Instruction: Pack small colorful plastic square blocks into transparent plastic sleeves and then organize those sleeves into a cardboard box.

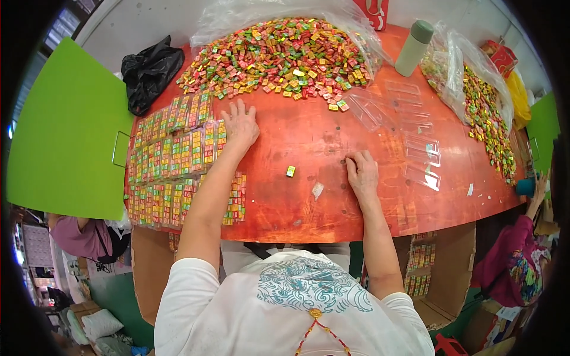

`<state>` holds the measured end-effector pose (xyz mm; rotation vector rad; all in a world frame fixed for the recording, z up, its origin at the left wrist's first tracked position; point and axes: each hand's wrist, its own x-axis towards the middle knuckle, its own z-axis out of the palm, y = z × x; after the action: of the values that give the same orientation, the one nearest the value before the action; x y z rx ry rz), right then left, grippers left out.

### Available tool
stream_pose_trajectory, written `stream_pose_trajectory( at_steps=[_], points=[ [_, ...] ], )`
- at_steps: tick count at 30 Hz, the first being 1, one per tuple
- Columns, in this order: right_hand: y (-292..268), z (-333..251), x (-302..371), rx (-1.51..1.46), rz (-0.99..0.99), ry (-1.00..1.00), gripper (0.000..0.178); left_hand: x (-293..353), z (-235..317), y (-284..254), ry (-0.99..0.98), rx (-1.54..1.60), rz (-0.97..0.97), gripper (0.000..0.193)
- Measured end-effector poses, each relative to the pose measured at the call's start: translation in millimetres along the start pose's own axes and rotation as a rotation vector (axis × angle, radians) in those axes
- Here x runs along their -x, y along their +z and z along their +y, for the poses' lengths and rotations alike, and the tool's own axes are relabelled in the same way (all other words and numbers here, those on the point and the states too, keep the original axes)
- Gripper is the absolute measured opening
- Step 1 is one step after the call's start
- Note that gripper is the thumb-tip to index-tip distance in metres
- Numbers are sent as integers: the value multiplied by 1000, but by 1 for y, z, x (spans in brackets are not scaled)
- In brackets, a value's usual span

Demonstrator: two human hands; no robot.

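My left hand (240, 123) lies on the red table with its fingers spread and nothing in it. Its fingertips are just right of rows of clear trays (172, 151) filled with small red, yellow and green wrapped pieces. My right hand (363, 173) rests on the table farther right, fingers loosely curled and a little apart, with nothing visible in it. Between the hands, nearer to me, sits a single yellow-green wrapped piece (290, 171). A crumpled whitish scrap (317, 190) lies left of my right hand.
A large heap of wrapped pieces (285, 56) spills from clear plastic at the back. Empty clear trays (423, 151) lie right, below a pale green bottle (414, 47). A black bag (151, 74) is back left. Another person's hand (539, 187) is at the right edge, by a second heap (487, 113).
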<state>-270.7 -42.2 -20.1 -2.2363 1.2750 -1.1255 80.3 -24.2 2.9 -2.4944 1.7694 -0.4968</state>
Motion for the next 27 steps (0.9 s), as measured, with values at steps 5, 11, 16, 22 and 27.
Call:
stream_pose_trajectory(
  at_steps=[5, 11, 16, 22, 27],
  points=[
    [1, 7, 3, 22, 4, -7, 5, 9, 50, -26, 83, 163, -65, 58],
    [2, 2, 1, 13, 0, 21, 5, 36, 113, -19, 73, 509, -285, 66],
    [3, 1, -1, 27, -1, 28, 6, 38, 114, -4, 88, 530, -214, 67],
    [6, 3, 1, 170, -33, 13, 16, 38, 119, 0, 101, 525, -149, 66],
    [17, -17, -15, 494, -82, -104, 60, 42, 115, -3, 75, 549, -121, 64]
  ],
)
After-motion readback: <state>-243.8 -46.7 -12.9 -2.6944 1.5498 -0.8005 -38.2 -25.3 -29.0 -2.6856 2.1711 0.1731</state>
